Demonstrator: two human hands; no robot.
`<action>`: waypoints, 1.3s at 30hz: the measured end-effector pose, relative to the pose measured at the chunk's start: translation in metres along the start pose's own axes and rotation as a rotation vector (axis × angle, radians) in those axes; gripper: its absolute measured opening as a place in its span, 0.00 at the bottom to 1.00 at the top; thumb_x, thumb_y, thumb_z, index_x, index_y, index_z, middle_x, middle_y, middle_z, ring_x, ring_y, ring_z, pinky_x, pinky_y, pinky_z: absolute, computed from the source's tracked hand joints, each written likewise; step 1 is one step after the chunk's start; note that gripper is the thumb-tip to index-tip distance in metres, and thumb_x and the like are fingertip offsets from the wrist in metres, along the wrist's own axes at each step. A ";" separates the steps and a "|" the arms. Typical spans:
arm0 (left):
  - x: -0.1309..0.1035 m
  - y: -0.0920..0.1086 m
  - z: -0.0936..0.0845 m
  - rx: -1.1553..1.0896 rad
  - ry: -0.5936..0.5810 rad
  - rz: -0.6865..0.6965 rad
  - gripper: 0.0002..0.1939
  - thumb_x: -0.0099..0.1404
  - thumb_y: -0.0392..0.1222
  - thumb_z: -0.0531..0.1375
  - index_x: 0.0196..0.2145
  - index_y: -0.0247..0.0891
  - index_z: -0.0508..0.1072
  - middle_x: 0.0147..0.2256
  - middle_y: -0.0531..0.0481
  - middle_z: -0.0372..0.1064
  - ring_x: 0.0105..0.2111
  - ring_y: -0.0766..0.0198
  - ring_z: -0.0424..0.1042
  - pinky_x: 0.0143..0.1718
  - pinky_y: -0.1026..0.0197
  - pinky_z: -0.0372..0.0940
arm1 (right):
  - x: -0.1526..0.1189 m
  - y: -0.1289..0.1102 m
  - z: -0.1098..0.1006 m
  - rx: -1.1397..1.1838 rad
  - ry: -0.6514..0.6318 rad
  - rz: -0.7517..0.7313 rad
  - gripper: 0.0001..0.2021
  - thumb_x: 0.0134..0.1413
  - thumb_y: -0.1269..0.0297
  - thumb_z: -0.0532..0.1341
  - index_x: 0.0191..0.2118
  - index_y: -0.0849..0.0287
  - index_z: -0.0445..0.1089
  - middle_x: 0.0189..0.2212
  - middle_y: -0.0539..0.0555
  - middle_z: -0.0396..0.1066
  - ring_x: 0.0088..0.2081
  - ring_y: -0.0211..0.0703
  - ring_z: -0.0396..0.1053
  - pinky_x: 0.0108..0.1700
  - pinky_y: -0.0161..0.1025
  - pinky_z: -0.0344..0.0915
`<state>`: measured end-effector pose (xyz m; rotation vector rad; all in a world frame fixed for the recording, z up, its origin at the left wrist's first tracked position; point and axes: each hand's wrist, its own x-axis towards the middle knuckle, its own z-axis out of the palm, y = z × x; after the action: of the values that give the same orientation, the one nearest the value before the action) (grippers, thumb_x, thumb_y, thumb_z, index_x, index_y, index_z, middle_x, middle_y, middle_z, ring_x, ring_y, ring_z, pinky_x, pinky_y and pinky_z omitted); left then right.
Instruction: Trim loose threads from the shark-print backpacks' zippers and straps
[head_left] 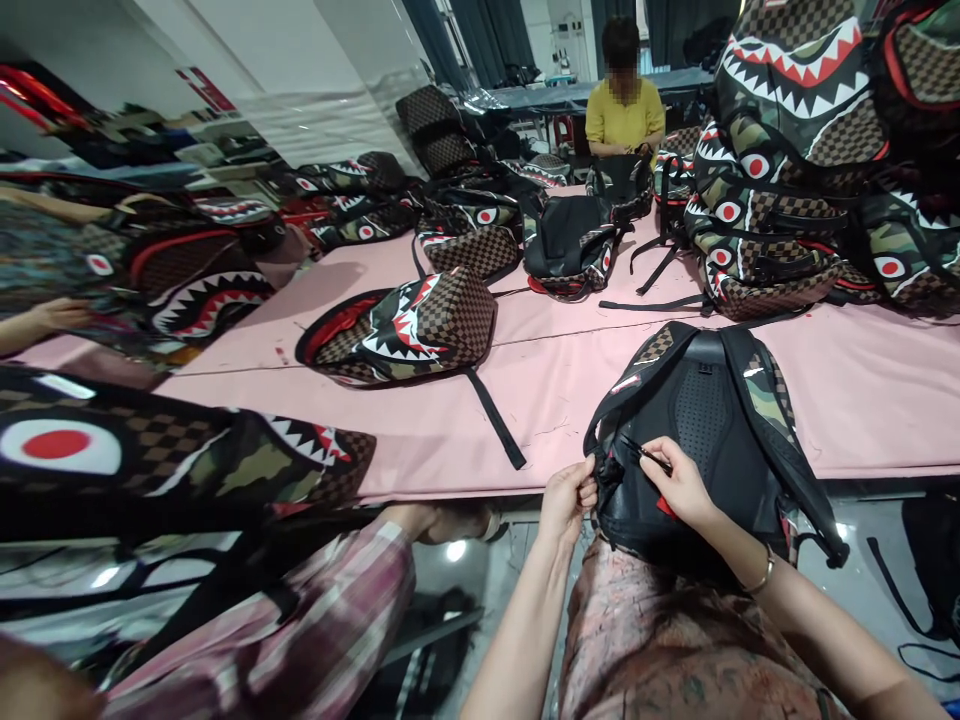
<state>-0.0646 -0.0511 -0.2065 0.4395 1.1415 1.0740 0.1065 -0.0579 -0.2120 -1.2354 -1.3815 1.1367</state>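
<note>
A black-backed backpack (701, 420) lies at the table's front edge and over my lap, its padded back and shoulder straps facing up. At its left side my left hand (568, 497) is closed, pinching bunched black material (611, 475) at the bag's edge. My right hand (679, 480) is closed around small dark thread snips (654, 460), whose tips point left toward that material. Something small and red (664, 507) shows below the right hand; I cannot tell what it is.
The pink-covered table (547, 400) carries a shark-mouth checkered backpack (420, 335), a black-backed one (570, 245) and a tall stack of bags (780, 200) at right. At left, a person in a plaid sleeve (337, 600) is close by a large bag (172, 450). A person in yellow (624, 112) sits across.
</note>
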 end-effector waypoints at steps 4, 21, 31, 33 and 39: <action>0.000 0.002 -0.002 -0.096 -0.016 -0.107 0.21 0.47 0.43 0.66 0.18 0.37 0.54 0.14 0.63 0.47 0.12 0.79 0.46 0.12 0.74 0.41 | -0.006 -0.001 0.001 -0.078 -0.037 -0.027 0.08 0.51 0.60 0.56 0.36 0.55 0.65 0.31 0.50 0.70 0.34 0.41 0.68 0.37 0.36 0.63; -0.009 -0.004 0.007 -0.194 -0.008 -0.051 0.13 0.42 0.36 0.67 0.22 0.31 0.65 0.15 0.60 0.52 0.14 0.79 0.50 0.14 0.74 0.46 | 0.011 0.002 0.034 -0.432 0.015 -0.309 0.10 0.49 0.74 0.55 0.28 0.57 0.72 0.23 0.50 0.68 0.26 0.37 0.65 0.29 0.31 0.57; -0.005 -0.015 0.011 -0.199 0.030 -0.006 0.14 0.41 0.38 0.68 0.19 0.31 0.65 0.14 0.61 0.52 0.14 0.80 0.49 0.14 0.74 0.44 | 0.004 0.006 0.041 -0.424 0.045 -0.215 0.08 0.51 0.72 0.51 0.31 0.60 0.68 0.27 0.54 0.66 0.30 0.41 0.63 0.33 0.34 0.56; -0.006 -0.014 0.010 -0.196 0.013 -0.032 0.15 0.43 0.39 0.68 0.20 0.31 0.65 0.14 0.61 0.51 0.13 0.80 0.48 0.13 0.74 0.44 | 0.009 0.003 0.038 -0.362 0.012 -0.170 0.07 0.52 0.69 0.52 0.29 0.59 0.66 0.26 0.53 0.65 0.29 0.40 0.62 0.31 0.34 0.56; -0.002 -0.011 0.000 -0.254 -0.088 -0.169 0.11 0.48 0.35 0.65 0.21 0.31 0.64 0.17 0.58 0.53 0.15 0.78 0.51 0.15 0.74 0.48 | 0.026 -0.001 0.022 -0.131 -0.058 -0.029 0.15 0.55 0.55 0.51 0.24 0.59 0.60 0.14 0.43 0.52 0.15 0.31 0.49 0.19 0.30 0.50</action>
<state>-0.0598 -0.0581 -0.2142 0.1844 0.9321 1.0245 0.0827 -0.0328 -0.2128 -1.2790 -1.5328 1.0841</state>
